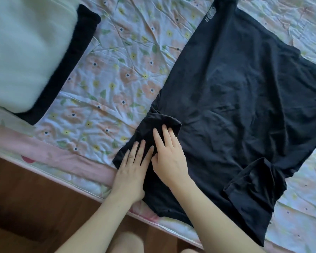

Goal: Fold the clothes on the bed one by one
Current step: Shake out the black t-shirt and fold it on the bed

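Two garments look finished, the folded white fleece (24, 52) stacked on a black one (66, 73), while the black T-shirt (235, 99) lies spread on the bed (106, 70) (barely begun), left hand (131, 172) and right hand (169, 159) flat, fingers straight, pressing its sleeve (153, 130).

Matt black cloth shirt (235, 106); creased floral sheet (117, 70); glossy wood floor (35, 198).

Plain black cotton T-shirt (235, 99), no print. White quilted bedsheet (117, 73) patterned with peach and yellow flowers, green leaves; pink border stripe at edge. Cream-white fluffy folded garment (24, 52) over black folded garment (66, 73). Reddish-brown wooden floor (35, 198).
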